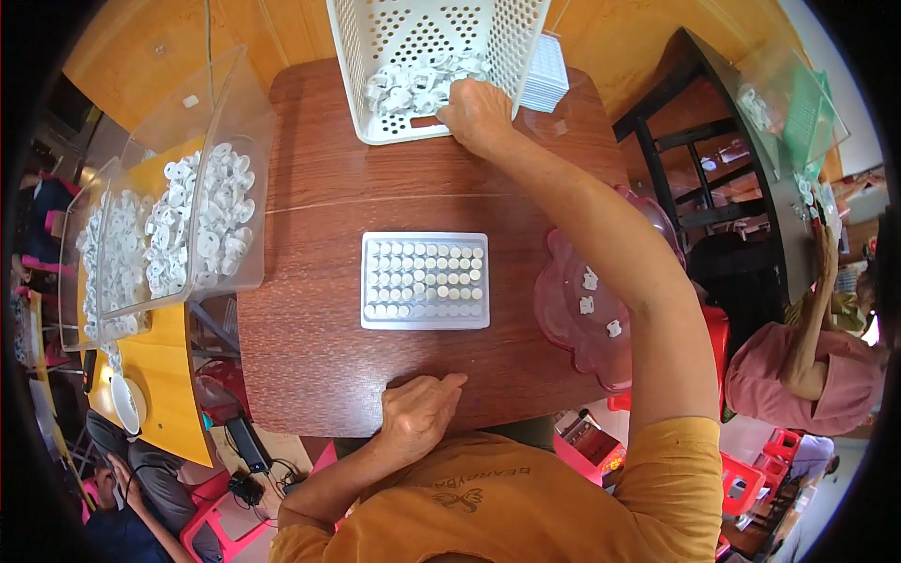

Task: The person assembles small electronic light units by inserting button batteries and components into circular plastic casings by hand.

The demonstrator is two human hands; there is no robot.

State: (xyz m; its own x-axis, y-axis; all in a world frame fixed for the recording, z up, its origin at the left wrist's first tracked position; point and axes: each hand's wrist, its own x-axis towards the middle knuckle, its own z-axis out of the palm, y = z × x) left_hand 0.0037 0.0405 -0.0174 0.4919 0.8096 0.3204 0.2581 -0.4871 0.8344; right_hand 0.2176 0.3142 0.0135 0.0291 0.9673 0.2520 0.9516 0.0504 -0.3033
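Tray (425, 280) nearly filled with caps; right hand (477, 114) closed in basket (375, 56) at 12 o'clock; left hand (418, 413) curled empty at 6 o'clock.

Your worktop (319, 188): dark brown wood-look, smooth, semi-gloss. Your basket (375, 56): white perforated plastic, matt. Your tray (425, 319): pale grey plastic, slight sheen. Your bins (239, 122): clear glossy plastic. Your dish (563, 310): pink translucent plastic, glossy. Your shirt (526, 497): orange cloth, matt.
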